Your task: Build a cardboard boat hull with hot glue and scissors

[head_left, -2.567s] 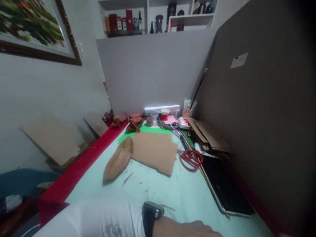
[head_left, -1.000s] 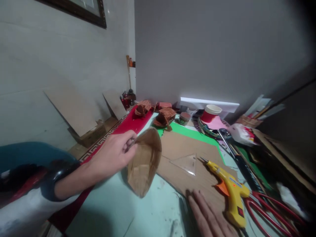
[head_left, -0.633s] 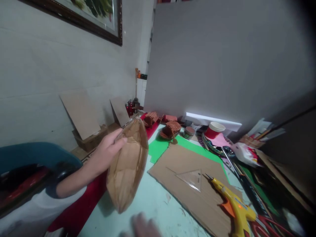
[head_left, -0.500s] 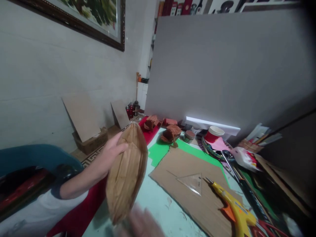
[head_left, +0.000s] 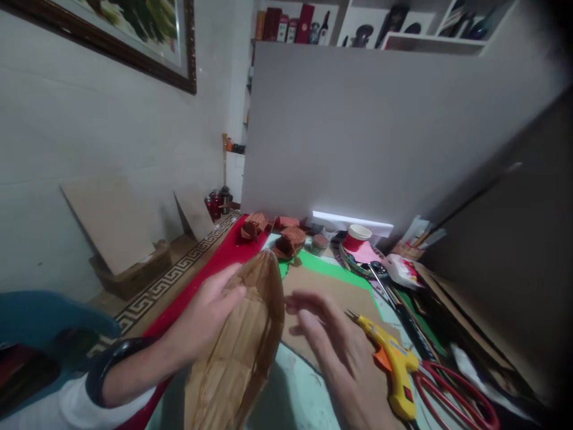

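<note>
So compared to half a second earlier, the right hand [head_left: 340, 352] had come up from a blur at the bottom edge, fingers spread loose, right beside the cardboard boat [head_left: 242, 352]. The left hand [head_left: 206, 322] kept gripping the boat's left side, lifted above the table [head_left: 295, 400]. The yellow glue gun [head_left: 391, 370] and red scissors [head_left: 452, 394] crowded the right; the left edge was open.

right hand [head_left: 340, 352] motion-blurred, cardboard boat hull [head_left: 242, 352] cut off below
</note>
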Action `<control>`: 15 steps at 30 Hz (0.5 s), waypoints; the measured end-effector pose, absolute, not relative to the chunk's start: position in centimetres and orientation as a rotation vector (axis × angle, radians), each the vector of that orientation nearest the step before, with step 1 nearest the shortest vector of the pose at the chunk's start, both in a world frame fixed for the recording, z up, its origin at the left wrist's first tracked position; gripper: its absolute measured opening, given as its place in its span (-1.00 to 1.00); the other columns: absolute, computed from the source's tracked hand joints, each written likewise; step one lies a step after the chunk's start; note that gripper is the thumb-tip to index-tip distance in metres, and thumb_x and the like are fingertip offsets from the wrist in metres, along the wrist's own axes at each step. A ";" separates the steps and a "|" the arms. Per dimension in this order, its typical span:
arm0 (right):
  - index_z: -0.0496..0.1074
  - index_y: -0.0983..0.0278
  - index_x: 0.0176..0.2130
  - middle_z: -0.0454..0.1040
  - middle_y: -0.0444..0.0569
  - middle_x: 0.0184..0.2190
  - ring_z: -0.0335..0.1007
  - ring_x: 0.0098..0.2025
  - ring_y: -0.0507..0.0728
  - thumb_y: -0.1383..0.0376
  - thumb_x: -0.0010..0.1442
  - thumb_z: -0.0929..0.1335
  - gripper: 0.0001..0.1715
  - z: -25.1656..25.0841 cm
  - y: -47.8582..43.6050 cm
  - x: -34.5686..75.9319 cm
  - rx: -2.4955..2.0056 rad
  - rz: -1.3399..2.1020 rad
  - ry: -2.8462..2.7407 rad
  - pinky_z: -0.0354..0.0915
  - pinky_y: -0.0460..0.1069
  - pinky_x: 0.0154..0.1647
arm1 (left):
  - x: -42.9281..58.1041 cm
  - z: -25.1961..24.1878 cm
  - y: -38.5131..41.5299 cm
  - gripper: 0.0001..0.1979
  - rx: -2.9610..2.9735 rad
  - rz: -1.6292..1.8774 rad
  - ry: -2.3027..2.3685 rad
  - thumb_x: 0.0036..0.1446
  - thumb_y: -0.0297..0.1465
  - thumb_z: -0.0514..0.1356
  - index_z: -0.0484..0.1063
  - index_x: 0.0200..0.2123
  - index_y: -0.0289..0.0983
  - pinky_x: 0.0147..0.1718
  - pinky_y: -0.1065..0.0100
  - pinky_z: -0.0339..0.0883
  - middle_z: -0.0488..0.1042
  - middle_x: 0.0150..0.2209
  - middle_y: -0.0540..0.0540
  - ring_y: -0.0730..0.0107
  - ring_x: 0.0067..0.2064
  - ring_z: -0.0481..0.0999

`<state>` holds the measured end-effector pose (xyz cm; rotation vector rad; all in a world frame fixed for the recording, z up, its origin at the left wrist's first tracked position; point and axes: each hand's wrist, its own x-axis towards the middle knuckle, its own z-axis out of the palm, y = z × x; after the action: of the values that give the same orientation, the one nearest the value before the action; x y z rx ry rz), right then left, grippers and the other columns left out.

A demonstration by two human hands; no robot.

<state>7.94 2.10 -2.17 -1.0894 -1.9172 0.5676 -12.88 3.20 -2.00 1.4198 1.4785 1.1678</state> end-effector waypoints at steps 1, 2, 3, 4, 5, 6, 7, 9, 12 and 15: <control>0.47 0.19 0.02 0.62 -0.11 -0.20 0.59 -0.34 0.03 0.11 0.45 0.28 -0.70 -1.7 2.4 7.6 -1.053 0.459 -1.871 0.49 -0.14 -0.36 | -12.5 -2.1 3.1 -0.31 1.441 1.154 1.476 0.16 -0.10 0.13 0.33 0.27 -0.36 0.38 -0.06 0.07 0.38 0.34 -0.30 -0.09 0.37 0.31; 0.47 0.22 -0.02 0.60 -0.12 -0.31 0.55 -0.40 0.05 0.13 0.41 0.32 -0.73 -1.4 2.6 7.3 -1.033 0.404 -1.858 0.46 -0.13 -0.39 | -12.2 -2.2 3.1 -0.31 1.463 1.143 1.476 0.17 -0.07 0.13 0.33 0.27 -0.34 0.36 -0.06 0.11 0.38 0.34 -0.29 -0.08 0.37 0.31; 0.49 0.24 -0.11 0.59 -0.11 -0.34 0.53 -0.39 0.06 0.18 0.39 0.33 -0.80 -1.2 2.8 6.9 -1.031 0.369 -1.867 0.44 -0.10 -0.36 | -11.8 -2.4 3.0 -0.32 1.487 1.133 1.478 0.19 -0.05 0.13 0.34 0.27 -0.31 0.34 -0.05 0.17 0.38 0.34 -0.28 -0.09 0.37 0.31; 0.48 0.25 -0.20 0.56 -0.11 -0.38 0.49 -0.40 0.06 0.24 0.38 0.32 -0.83 -1.1 2.9 6.6 -1.024 0.338 -1.871 0.42 -0.09 -0.35 | -11.5 -2.5 3.0 -0.34 1.516 1.126 1.481 0.20 -0.03 0.12 0.35 0.26 -0.27 0.31 -0.04 0.23 0.40 0.33 -0.26 -0.09 0.36 0.32; 0.45 0.26 -0.27 0.53 -0.11 -0.41 0.45 -0.43 0.05 0.28 0.37 0.30 -0.82 -1.1 2.9 6.5 -1.024 0.324 -1.882 0.39 -0.09 -0.36 | -11.2 -2.6 3.0 -0.36 1.554 1.119 1.480 0.21 -0.01 0.12 0.37 0.24 -0.24 0.28 -0.03 0.27 0.43 0.31 -0.24 -0.10 0.35 0.34; 0.42 0.26 -0.33 0.51 -0.11 -0.42 0.41 -0.45 0.04 0.31 0.37 0.28 -0.78 -1.3 3.0 6.4 -1.026 0.313 -1.888 0.35 -0.10 -0.39 | -10.9 -2.7 3.1 -0.39 1.601 1.116 1.475 0.21 0.00 0.12 0.40 0.21 -0.21 0.26 -0.02 0.30 0.48 0.27 -0.22 -0.09 0.33 0.37; 0.38 0.26 -0.36 0.49 -0.12 -0.44 0.36 -0.48 0.04 0.33 0.37 0.26 -0.76 -1.5 3.0 6.4 -1.028 0.302 -1.887 0.30 -0.10 -0.43 | -10.6 -2.9 3.1 -0.45 1.654 1.115 1.466 0.22 -0.02 0.12 0.43 0.17 -0.18 0.24 0.00 0.31 0.53 0.21 -0.20 -0.08 0.30 0.41; 0.36 0.25 -0.36 0.47 -0.12 -0.45 0.34 -0.49 0.04 0.35 0.37 0.25 -0.77 -2.1 2.9 6.5 -1.040 0.286 -1.878 0.25 -0.10 -0.48 | -10.1 -3.2 3.2 -0.58 1.757 1.104 1.444 0.24 -0.09 0.11 0.49 0.04 -0.16 0.19 0.04 0.36 0.62 0.08 -0.18 -0.05 0.21 0.50; 0.36 0.26 -0.31 0.49 -0.07 -0.40 0.41 -0.39 0.09 0.36 0.36 0.24 -0.81 -3.4 2.8 6.5 -1.063 0.246 -1.852 0.28 -0.07 -0.41 | -9.7 -4.2 3.0 -0.72 1.849 1.097 1.437 0.30 -0.17 0.06 0.49 -0.11 -0.14 0.01 0.14 0.46 0.65 -0.09 -0.15 0.04 0.02 0.61; 0.32 0.26 -0.31 0.46 -0.04 -0.41 0.39 -0.40 0.11 0.38 0.36 0.21 -0.81 -4.8 2.6 5.8 -1.076 0.183 -1.821 0.24 -0.05 -0.41 | -9.5 -5.5 2.6 -0.76 1.898 1.097 1.446 0.34 -0.22 0.02 0.46 -0.18 -0.11 -0.20 0.26 0.48 0.62 -0.26 -0.08 0.16 -0.19 0.63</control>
<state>5.82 2.56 -4.82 -1.0755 -1.8206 0.1834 -9.53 2.59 -5.47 1.8980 1.4460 1.0972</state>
